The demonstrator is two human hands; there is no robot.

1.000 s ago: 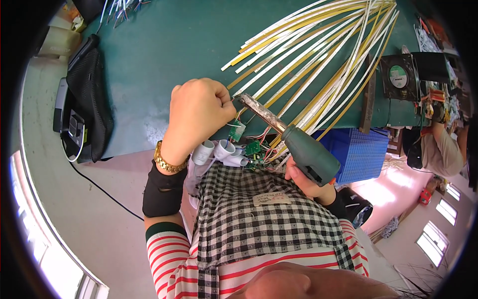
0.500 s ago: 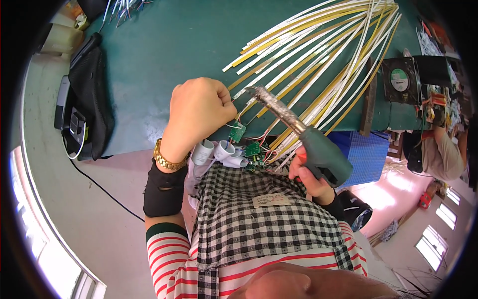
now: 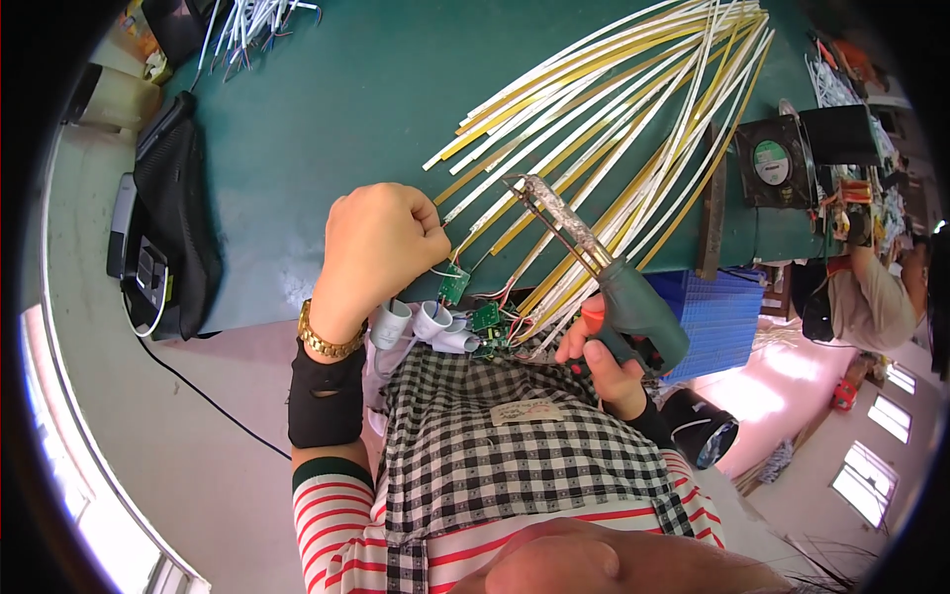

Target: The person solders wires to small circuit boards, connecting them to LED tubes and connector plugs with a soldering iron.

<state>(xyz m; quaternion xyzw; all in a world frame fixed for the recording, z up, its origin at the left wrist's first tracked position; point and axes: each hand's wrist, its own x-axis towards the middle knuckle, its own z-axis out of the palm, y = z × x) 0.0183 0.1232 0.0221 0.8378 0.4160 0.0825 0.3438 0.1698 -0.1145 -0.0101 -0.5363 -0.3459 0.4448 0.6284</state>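
Note:
My right hand (image 3: pixel 606 368) is wrapped round a dark green soldering gun (image 3: pixel 641 312), its finger near the red trigger. The gun's metal tip points up and left, above a fan of thin white and yellow strips (image 3: pixel 584 148). My left hand (image 3: pixel 381 243) is closed in a pinch beside the near ends of these strips; what lies between its fingertips is hidden. Just below those fingertips is a small green circuit board (image 3: pixel 454 284) with thin wires. More green boards (image 3: pixel 487 317) and several white plastic housings (image 3: pixel 432 322) lie along the table's near edge, against my checked apron.
A green-topped table (image 3: pixel 297 148) holds a black bag (image 3: pixel 183 228) at left and white wires (image 3: pixel 259 30) at far left. To the right stand a square fan (image 3: pixel 777 163), a dark metal bar (image 3: pixel 712 218) and a blue crate (image 3: pixel 717 322). Another person's arm (image 3: pixel 871 297) shows at far right.
The soldering gun has turned a little in my right hand, and its tip has lifted slightly off to the right of my left fingertips. The whole view has shifted a little.

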